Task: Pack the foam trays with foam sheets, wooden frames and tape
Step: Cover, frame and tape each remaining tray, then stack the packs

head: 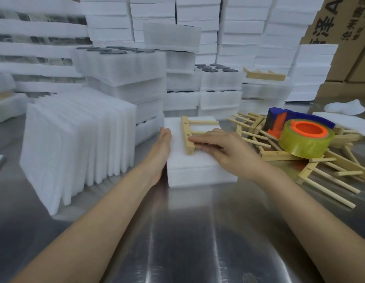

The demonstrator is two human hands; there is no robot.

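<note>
Framing looks like the step in hand: the right hand (224, 149) lies flat, fingers together, pressing a wooden frame (192, 136) onto the foam tray (198, 170) mid-desk; the left hand (160, 152), fingers straight, braces its left side. Taping likely follows; the tape dispenser (300, 133) sits just right. The near desk (187, 231) lies open.

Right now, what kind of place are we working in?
Likely a packing station in a factory or warehouse. Foam trays are stacked high behind a steel table, cartons stand at the right, and a tape dispenser sits on a pile of wooden frames.
</note>
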